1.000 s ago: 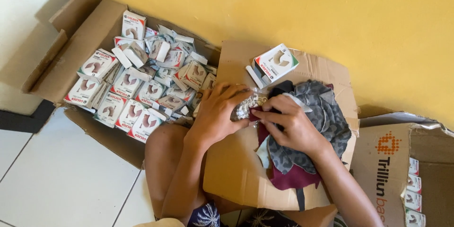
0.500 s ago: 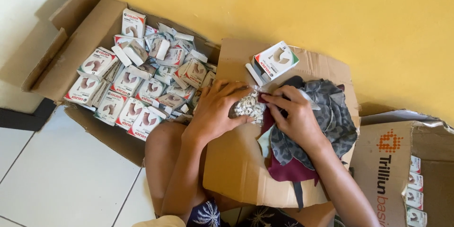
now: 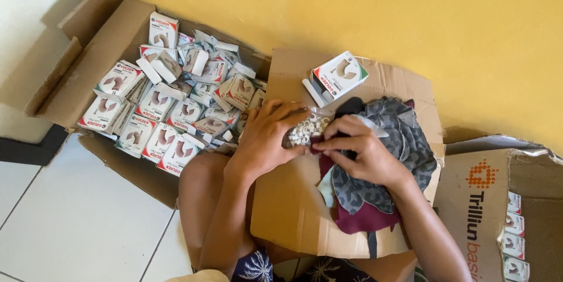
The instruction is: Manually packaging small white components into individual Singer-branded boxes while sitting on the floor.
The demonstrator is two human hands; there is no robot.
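Observation:
My left hand [image 3: 268,135] and my right hand [image 3: 360,148] meet over a flat cardboard sheet [image 3: 293,211] on my lap. Between their fingertips they hold a small clear bag of little pale pieces [image 3: 305,130]. My left hand cups the bag from the left, my right hand pinches its right end. Under my right hand lies a crumpled grey patterned and maroon cloth [image 3: 387,182]. A small white box with a red and green edge [image 3: 339,75] sits on the cardboard just beyond my hands.
An open cardboard carton [image 3: 94,41] at the left holds several small white boxes [image 3: 158,112]. Another carton [image 3: 498,211] with similar boxes stands at the right. A yellow wall [image 3: 410,12] runs behind. White floor tiles [image 3: 70,223] lie at lower left.
The bag of small pieces has shifted a little left and lower between my hands, and my right hand has closed in on its end. The cloth stays under my right hand.

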